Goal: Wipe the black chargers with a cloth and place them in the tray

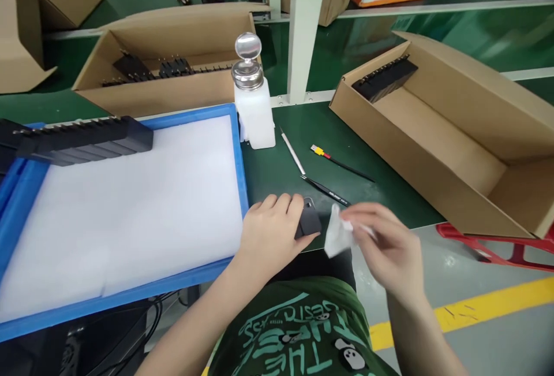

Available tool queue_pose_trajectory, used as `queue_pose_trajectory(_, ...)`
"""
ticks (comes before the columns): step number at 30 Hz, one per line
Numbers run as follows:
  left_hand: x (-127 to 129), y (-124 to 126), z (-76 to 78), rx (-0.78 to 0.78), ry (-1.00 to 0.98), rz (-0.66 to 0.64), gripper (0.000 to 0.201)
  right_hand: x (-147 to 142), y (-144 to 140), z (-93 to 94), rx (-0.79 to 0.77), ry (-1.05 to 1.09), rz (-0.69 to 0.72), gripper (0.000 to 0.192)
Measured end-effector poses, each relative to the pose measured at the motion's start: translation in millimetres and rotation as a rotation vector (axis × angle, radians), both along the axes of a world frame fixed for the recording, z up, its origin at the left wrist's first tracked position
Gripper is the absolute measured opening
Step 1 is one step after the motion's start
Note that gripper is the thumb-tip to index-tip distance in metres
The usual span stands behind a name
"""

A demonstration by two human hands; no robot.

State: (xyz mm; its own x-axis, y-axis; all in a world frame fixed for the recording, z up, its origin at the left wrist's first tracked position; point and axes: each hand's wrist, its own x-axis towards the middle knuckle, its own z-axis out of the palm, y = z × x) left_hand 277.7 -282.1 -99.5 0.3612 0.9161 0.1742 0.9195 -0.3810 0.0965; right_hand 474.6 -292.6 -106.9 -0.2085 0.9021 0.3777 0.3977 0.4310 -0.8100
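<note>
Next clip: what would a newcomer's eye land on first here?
Probably the two hands at the near edge of the green bench: the left hand grips a small dark part, while the right hand holds a crumpled white wipe beside it. To the left lies a blue tray lined with white foam, and behind the hands stands a white dispenser bottle with a shiny metal top.
</note>
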Motion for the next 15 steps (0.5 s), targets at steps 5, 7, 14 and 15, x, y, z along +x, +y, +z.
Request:
queue_pose_trajectory(5, 0.5, 0.6, -0.7, -0.005, 0.019, 0.016, 0.035, -12.4, 6.3, -20.4, 0.021, 0.121, 0.016, 0.025)
queue_pose_trajectory(7, 0.4, 0.5, -0.6, 0.001, 0.023, 0.015, 0.036, -12.3, -4.0, -22.7, -0.018, 0.135, 0.039, 0.026)
queue_pose_trajectory(14, 1.0, 1.0, 1.2, 0.005, 0.043, 0.004, 0.041, -1.0, -6.0, -24.0, -0.072, 0.255, -0.041, 0.023)
queue_pose_trajectory(15, 1.3, 1.3, 1.2, 0.001, 0.044, 0.005, 0.04, -4.4, -0.9, -25.2, -0.067, 0.26, -0.049, 0.023)
